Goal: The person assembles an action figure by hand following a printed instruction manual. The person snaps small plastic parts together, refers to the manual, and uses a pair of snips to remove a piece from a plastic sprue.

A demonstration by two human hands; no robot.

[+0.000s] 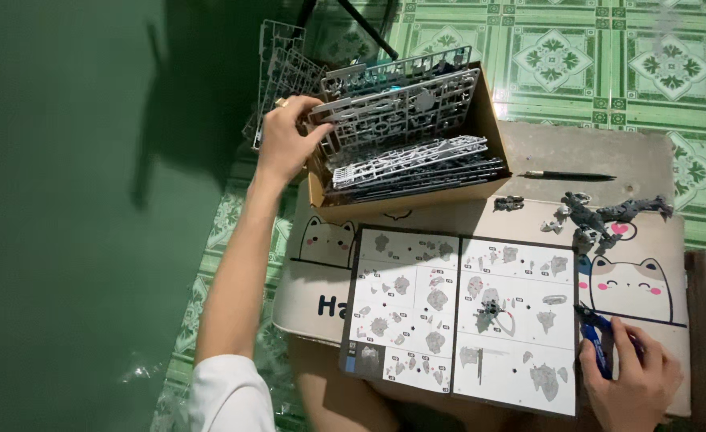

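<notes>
A low table with a cream top printed with cartoon cats [649,240] stands on a floor of glossy green patterned tiles [609,56], close beside a dark green wall [65,200]. The person sits at the near edge, a white sleeve [225,392] showing at the bottom.

At the far left of the table sits an open brown cardboard box [417,204] packed with grey plastic model-kit part frames [401,120], some standing on edge, others lying flat. More grey frames [285,68] lean behind the box, near the wall. The left hand [289,140] reaches to the box's left end, fingers curled round the edge of one upright frame, pinching it.

In front of the box lies an open black-and-white instruction booklet [465,316], spread flat across two pages of diagrams. A small dark part [489,308] rests on its right page. The right hand [637,384] lies at the booklet's right edge, closed round blue-handled nippers [597,336], their tip pointing toward the page.

Beyond the booklet, on the right, a partly built grey model piece [601,216] lies on the table, with a small dark part [509,202] near the box. A slim black pen-like tool [569,175] rests on the bare grey far strip of the table.
</notes>
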